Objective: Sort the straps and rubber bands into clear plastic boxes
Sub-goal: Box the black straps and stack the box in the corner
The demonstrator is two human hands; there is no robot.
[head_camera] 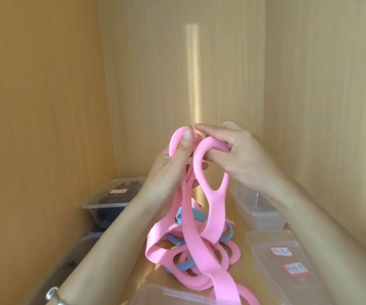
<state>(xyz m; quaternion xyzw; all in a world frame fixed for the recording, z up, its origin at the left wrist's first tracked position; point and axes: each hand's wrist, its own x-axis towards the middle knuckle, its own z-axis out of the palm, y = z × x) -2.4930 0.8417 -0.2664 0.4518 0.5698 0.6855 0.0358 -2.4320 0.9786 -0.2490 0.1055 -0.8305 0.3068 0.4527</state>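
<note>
The left hand (pixel 173 157) and right hand (pixel 241 155) each pinch a top loop of the pink strap (pixel 217 208), judged light, limp and tangle-prone.

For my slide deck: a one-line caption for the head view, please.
Sorting in progress: left hand and right hand hold pink straps up above blue bands, clear boxes alongside.

Both bare forearms rise from the lower corners and meet mid-frame, with the hands held up side by side and nearly touching. The left hand (pixel 171 164) pinches a loop of the pink strap (pixel 216 205) — thumb upright, nail toward the camera. The right hand (pixel 237 155) curls its fingers round a neighbouring loop — index finger stretched toward the left thumb.
</note>
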